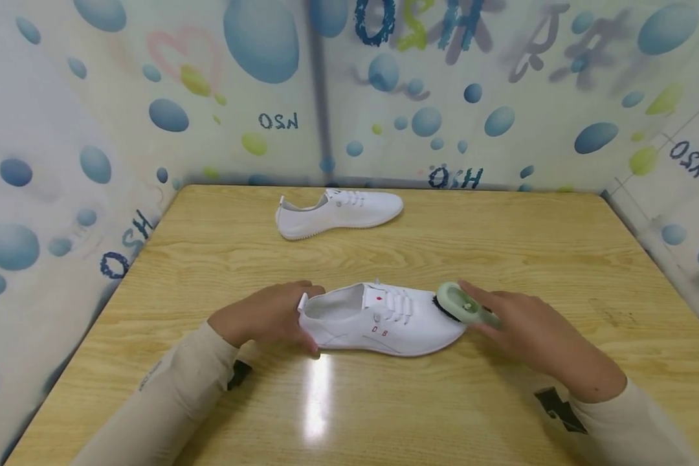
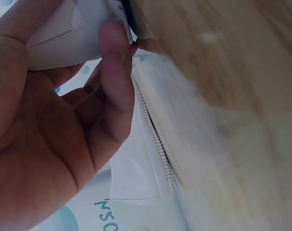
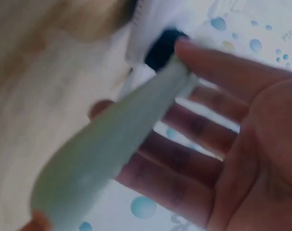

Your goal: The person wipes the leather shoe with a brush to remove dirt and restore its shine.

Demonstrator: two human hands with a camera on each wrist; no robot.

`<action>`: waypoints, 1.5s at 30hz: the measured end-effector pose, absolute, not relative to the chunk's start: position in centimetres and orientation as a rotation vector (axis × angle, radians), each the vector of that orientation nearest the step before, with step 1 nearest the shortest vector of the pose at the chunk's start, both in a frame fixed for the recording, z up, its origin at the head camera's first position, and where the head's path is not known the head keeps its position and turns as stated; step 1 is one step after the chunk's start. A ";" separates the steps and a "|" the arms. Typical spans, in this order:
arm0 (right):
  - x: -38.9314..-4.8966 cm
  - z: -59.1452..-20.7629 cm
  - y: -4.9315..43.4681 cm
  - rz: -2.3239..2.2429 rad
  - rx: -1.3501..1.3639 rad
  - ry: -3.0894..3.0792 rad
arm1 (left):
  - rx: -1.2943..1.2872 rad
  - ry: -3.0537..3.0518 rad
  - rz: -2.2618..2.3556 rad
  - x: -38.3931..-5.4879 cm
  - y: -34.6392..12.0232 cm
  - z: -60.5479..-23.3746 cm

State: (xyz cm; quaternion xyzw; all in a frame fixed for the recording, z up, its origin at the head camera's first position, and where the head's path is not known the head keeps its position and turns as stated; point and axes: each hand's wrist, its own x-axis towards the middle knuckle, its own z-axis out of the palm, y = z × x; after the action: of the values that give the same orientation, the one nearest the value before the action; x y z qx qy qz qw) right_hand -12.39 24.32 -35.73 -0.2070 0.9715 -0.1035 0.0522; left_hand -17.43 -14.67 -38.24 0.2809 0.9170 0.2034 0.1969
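Note:
A white lace-up shoe (image 1: 428,330) with small red letters on its side rests on the table, toe to the right. My left hand (image 1: 270,317) grips the shoe by its heel; the left wrist view shows thumb and fingers around the heel (image 2: 57,45). In my right hand (image 1: 530,330) is a pale green brush (image 1: 459,303), its dark bristles against the top of the toe. The right wrist view shows the brush's long rounded handle (image 3: 107,144) lying across the fingers, with the thumb near the bristle end.
A second white shoe (image 1: 355,212) lies farther back on the wooden table (image 1: 501,246), toe also to the right. Walls with blue and green spots and lettering (image 1: 349,97) border the table at the back and sides.

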 end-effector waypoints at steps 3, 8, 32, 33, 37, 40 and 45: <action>-12.3 -35.4 24.6 -0.344 -0.652 2.889 | 0.766 2.567 0.568 -17.4 -14.7 -38.1; -12.2 -35.7 24.0 -0.379 -0.734 2.858 | 0.764 2.566 0.568 -17.2 -14.7 -38.1; -12.1 -35.3 24.6 -0.360 -0.721 2.874 | 0.777 2.564 0.591 -17.1 -14.6 -38.2; -12.1 -35.4 24.5 -0.364 -0.735 2.870 | 0.780 2.566 0.589 -17.1 -14.6 -38.1; -12.2 -35.9 23.9 -0.359 -0.778 2.892 | 0.763 2.558 0.594 -17.0 -14.6 -38.1; -12.2 -36.3 23.3 -0.337 -0.780 2.940 | 0.755 2.551 0.596 -17.0 -14.5 -38.1; -12.1 -36.6 22.7 -0.328 -0.731 2.988 | 0.754 2.559 0.583 -16.9 -14.6 -38.1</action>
State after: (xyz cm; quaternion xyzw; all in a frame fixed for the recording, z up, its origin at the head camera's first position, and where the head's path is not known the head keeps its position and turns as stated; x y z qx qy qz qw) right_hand -12.10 22.68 -36.57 -0.2363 0.9656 -0.1060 0.0242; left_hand -16.94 -14.61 -38.11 0.2704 0.9175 0.2088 0.2038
